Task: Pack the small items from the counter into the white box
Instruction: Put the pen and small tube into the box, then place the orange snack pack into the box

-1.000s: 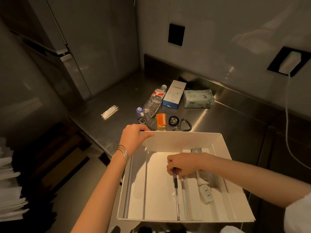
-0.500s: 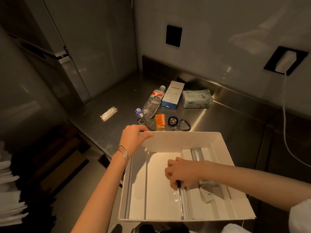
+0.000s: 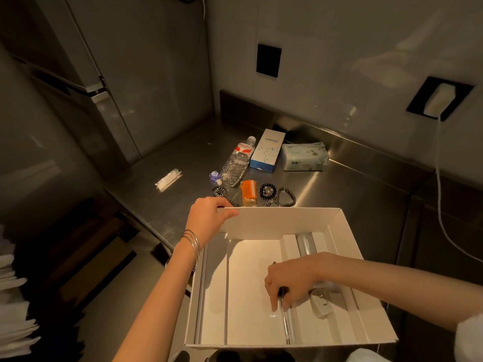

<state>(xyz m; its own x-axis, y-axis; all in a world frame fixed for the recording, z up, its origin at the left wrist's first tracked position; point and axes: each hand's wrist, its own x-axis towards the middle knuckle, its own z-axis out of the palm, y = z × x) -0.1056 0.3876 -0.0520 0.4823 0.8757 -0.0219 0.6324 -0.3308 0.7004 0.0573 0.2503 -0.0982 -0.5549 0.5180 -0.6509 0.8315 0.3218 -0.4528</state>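
- Presently, right hand [image 3: 290, 282]: fingers [image 3: 273, 299] curled downward, pinching the upper end of a slim pen [image 3: 285, 322]; the pen lies lengthwise on the box floor, its tip toward the near wall.
- Left hand [image 3: 209, 220]: thumb hooked over the rim, the other fingers behind the wall, gripping the far-left corner of the white box [image 3: 287, 220] to steady it.
- White box, contents: the pen in the wide middle compartment; a silver tube [image 3: 304, 244] in the narrow channel to its right; a white plug-like piece [image 3: 321, 308] just beside the right hand.
- Step in hand, as judged: seating the pen in the box; release not yet made.
- Counter [image 3: 352, 199], items awaiting, just beyond the box's far wall: wristwatch [image 3: 219, 191], orange packet [image 3: 248, 193], beaded ornament [image 3: 268, 191], chain bracelet [image 3: 286, 197]. Farther back: water bottle [image 3: 236, 163], blue-and-white carton [image 3: 266, 150], tissue pack [image 3: 304, 156]. Set well apart to the left: a clear sachet [image 3: 168, 176].
- Next move, as judged: let go of the pen, lift the right hand over the far wall, and take one of the nearest small pieces; the left hand's hold keeps the light box from sliding.
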